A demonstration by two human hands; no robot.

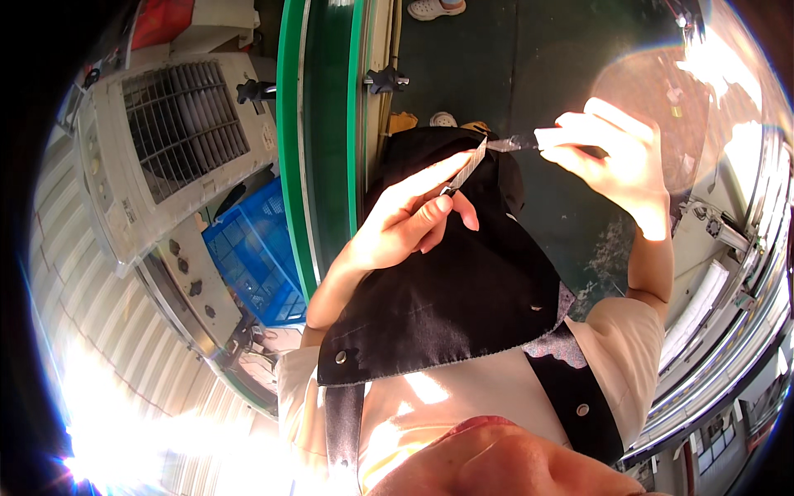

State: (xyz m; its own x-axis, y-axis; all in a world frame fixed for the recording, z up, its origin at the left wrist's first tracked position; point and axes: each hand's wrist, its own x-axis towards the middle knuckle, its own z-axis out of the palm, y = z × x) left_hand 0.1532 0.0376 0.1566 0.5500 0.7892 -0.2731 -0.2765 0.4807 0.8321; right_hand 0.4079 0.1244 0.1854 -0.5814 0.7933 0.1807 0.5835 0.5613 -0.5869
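In front of my black apron (430, 306), my left hand (409, 219) has its thumb and fingers closed around what looks like a snap-off knife. The grey, segmented blade (471, 168) slants up and to the right out of my fingers. Farther right, my right hand (608, 149) pinches a narrow dark piece with a shiny, partly clear end (509, 144); its exact kind cannot be made out. That end points left and meets or nearly meets the blade's tip. Strong light washes out part of my right hand.
Left of me runs a green-edged long rail or conveyor (291, 149) with black knobs (386, 80). Beyond it stand a beige air cooler with a grille (186, 124) and a blue plastic crate (256, 248). A person's light clog (436, 8) is on the dark green floor (562, 58).
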